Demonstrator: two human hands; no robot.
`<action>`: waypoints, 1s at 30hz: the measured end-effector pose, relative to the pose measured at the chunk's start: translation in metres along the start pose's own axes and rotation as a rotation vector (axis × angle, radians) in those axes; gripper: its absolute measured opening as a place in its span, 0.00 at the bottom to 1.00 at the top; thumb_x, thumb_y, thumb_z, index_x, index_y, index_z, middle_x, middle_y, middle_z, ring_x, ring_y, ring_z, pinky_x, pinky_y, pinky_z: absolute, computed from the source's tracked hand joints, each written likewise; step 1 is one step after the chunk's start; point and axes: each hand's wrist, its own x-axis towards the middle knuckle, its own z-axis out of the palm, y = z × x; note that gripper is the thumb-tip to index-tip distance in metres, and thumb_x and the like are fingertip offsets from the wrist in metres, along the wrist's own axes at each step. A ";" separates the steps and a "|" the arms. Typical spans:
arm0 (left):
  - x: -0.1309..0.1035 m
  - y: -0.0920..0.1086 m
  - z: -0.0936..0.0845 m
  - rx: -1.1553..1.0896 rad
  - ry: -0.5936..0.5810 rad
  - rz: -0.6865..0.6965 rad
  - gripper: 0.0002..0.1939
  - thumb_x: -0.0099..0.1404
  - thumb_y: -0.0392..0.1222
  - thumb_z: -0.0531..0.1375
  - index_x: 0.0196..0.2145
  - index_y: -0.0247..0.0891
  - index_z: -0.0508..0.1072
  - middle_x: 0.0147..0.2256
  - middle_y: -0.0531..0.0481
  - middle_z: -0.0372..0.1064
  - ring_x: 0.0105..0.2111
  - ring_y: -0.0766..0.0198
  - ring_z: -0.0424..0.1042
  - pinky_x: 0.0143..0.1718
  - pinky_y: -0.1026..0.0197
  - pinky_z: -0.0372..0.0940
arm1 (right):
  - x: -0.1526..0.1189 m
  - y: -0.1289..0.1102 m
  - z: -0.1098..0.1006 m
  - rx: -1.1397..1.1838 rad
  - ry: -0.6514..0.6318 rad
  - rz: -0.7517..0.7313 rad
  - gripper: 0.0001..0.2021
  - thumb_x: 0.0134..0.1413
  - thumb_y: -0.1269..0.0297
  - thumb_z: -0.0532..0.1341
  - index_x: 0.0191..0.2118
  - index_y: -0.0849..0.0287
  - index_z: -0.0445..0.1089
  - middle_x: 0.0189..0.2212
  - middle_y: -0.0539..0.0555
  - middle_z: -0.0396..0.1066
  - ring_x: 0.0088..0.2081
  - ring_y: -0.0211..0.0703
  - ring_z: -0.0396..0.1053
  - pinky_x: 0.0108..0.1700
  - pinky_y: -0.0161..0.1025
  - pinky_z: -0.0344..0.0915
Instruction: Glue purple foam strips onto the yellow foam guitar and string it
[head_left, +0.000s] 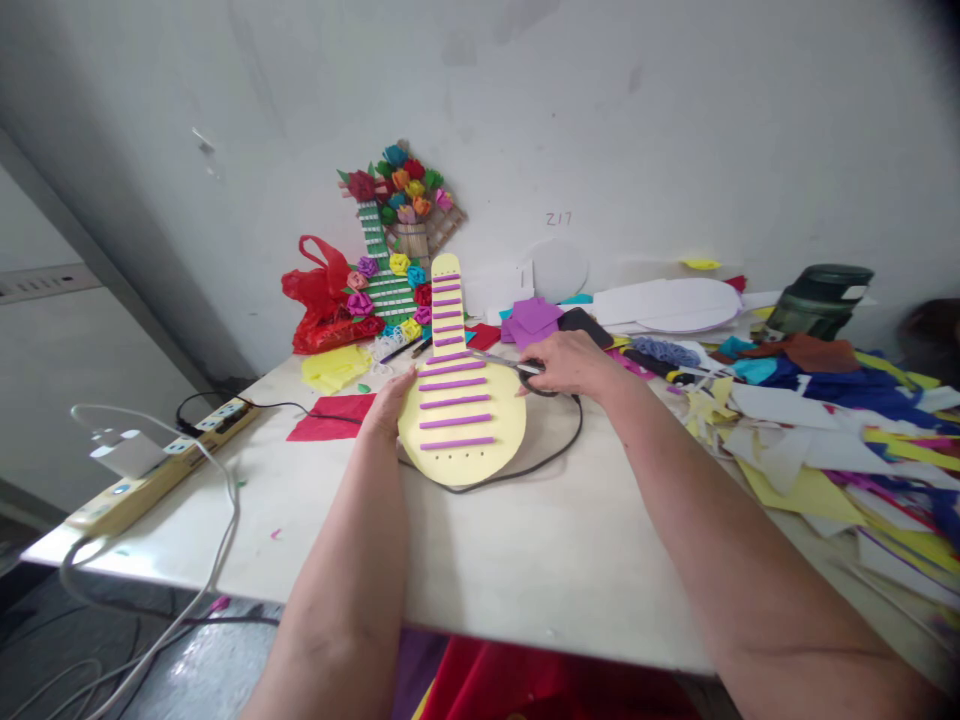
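A yellow guitar-shaped cutout is tilted up toward me over the table. Purple strips cross its neck and body, and small holes dot both ends. At its left edge, my left hand is closed on the cutout. My right hand is wrapped round the handles of a pair of scissors. Their blades point left across the upper body of the cutout, at the right end of a purple strip. Part of the scissor handles is hidden by my fingers.
A black cable loops round the cutout to a power strip on the left. Paper scraps and a dark green bottle crowd the right. Paper-flower crafts and a red bag stand by the wall.
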 end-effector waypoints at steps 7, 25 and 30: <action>0.000 -0.001 -0.001 -0.010 -0.015 0.016 0.21 0.57 0.45 0.57 0.45 0.31 0.69 0.35 0.42 0.74 0.38 0.51 0.72 0.43 0.51 0.67 | 0.000 0.004 0.001 -0.012 -0.001 -0.017 0.18 0.41 0.49 0.59 0.38 0.52 0.73 0.30 0.52 0.73 0.31 0.41 0.66 0.27 0.35 0.47; -0.006 0.002 0.006 -0.035 -0.017 -0.041 0.23 0.58 0.46 0.56 0.48 0.30 0.67 0.36 0.41 0.74 0.41 0.49 0.71 0.45 0.48 0.65 | -0.001 0.013 0.008 0.103 0.047 -0.020 0.19 0.40 0.50 0.61 0.41 0.48 0.73 0.31 0.49 0.74 0.30 0.39 0.66 0.30 0.35 0.52; -0.004 0.001 0.005 -0.021 -0.028 -0.041 0.22 0.59 0.47 0.55 0.48 0.31 0.67 0.36 0.42 0.74 0.42 0.48 0.71 0.46 0.48 0.65 | -0.002 0.015 0.007 0.122 0.043 -0.017 0.19 0.41 0.51 0.61 0.42 0.48 0.73 0.30 0.49 0.74 0.30 0.39 0.66 0.30 0.35 0.52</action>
